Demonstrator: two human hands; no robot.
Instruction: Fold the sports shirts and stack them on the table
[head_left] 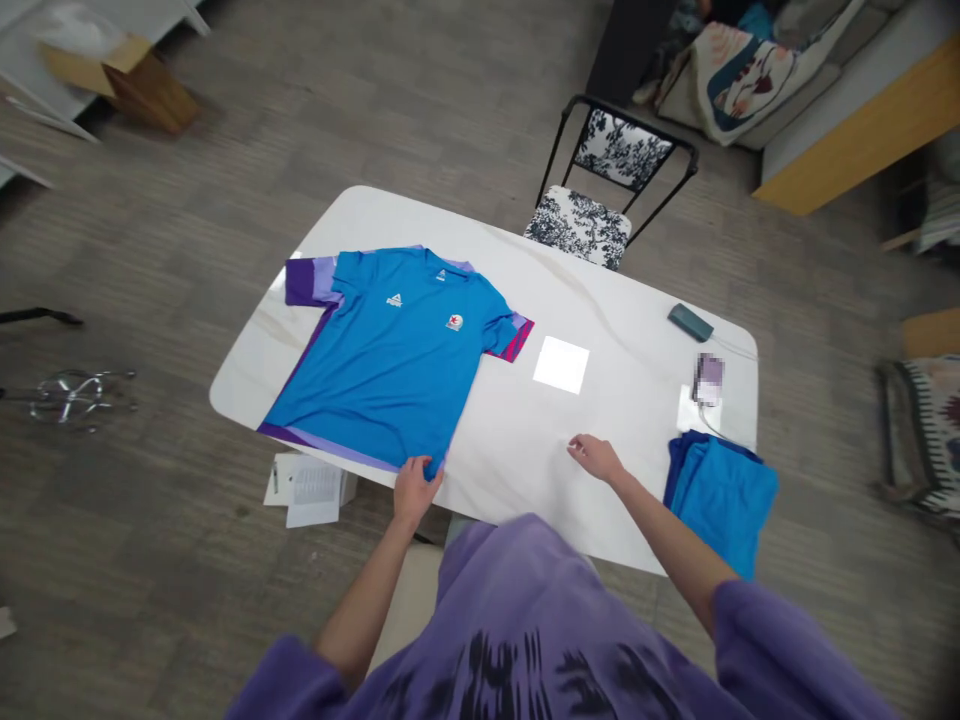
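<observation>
A blue short-sleeved T-shirt lies spread face up on the white table, with a white logo and a round badge on its chest. Beneath it, a purple garment shows at the left sleeve and along the hem; a pink-striped sleeve end sticks out on the right. My left hand is at the shirt's bottom hem near its right corner, fingers closed on the fabric edge. Over the bare tabletop to the right, my right hand holds nothing, its fingers loosely bent and apart.
On the white table, folded blue clothes hang over the right edge. Behind them are a phone and a dark green case. A patterned chair stands beyond the far edge. Papers show below the near-left edge.
</observation>
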